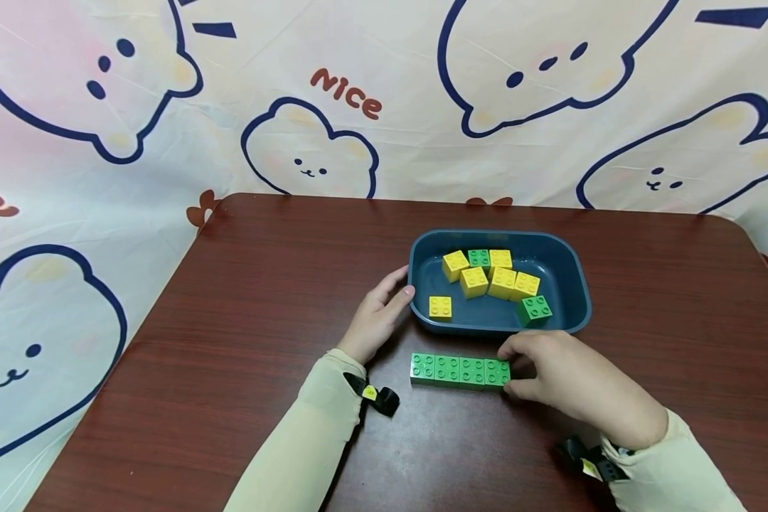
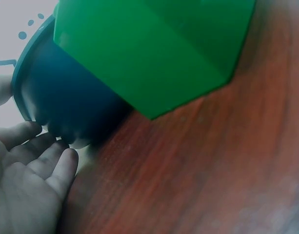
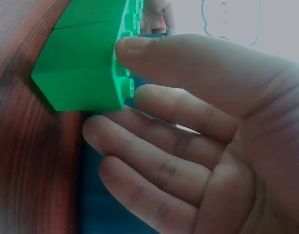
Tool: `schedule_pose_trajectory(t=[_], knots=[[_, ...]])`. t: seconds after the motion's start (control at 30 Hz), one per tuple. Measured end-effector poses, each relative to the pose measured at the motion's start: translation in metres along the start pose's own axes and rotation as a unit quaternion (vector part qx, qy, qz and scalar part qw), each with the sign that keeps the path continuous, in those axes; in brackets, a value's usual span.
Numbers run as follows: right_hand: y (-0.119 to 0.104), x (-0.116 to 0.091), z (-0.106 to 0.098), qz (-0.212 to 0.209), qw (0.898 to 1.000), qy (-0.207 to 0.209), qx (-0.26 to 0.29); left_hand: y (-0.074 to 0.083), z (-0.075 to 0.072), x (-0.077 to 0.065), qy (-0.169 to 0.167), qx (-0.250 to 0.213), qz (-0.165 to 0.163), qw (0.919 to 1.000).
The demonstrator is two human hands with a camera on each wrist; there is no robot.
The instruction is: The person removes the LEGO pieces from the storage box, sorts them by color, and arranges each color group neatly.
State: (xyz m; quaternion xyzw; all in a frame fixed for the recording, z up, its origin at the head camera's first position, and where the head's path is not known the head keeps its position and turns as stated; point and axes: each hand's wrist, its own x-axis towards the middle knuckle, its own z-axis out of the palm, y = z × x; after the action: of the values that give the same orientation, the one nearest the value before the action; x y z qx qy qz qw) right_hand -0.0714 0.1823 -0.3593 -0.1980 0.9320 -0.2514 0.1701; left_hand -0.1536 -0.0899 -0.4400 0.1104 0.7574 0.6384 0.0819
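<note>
Four-stud green toy bricks stand joined end to end in a straight row on the table, just in front of a blue tray. My right hand pinches the right-hand end of this row between thumb and index finger. In the right wrist view the thumb lies against the studded top edge of the end brick, the other fingers spread loosely below. At the tray's left end, my left hand holds the wall, thumb at the rim and fingers along the outside.
Inside the tray are several yellow bricks, a small green brick at the back and another green brick at the front right. A brown wooden table carries everything. Behind it hangs a cartoon-printed cloth.
</note>
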Motion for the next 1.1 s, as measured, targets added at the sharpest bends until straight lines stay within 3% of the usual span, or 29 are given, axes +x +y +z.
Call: schedule_pose_trajectory(t=[0.47, 1.1], knots=[[-0.0038, -0.0005, -0.0061, -0.041, 0.997, 0.062, 0.014, 0.0005, -0.0031, -0.0006, 0.003, 0.002, -0.003, 1.0000], [-0.0042, 0.0032, -0.0091, -0.083, 0.984, 0.154, 0.019, -0.0015, -0.0006, -0.0010, -0.001, -0.004, -0.007, 1.0000]])
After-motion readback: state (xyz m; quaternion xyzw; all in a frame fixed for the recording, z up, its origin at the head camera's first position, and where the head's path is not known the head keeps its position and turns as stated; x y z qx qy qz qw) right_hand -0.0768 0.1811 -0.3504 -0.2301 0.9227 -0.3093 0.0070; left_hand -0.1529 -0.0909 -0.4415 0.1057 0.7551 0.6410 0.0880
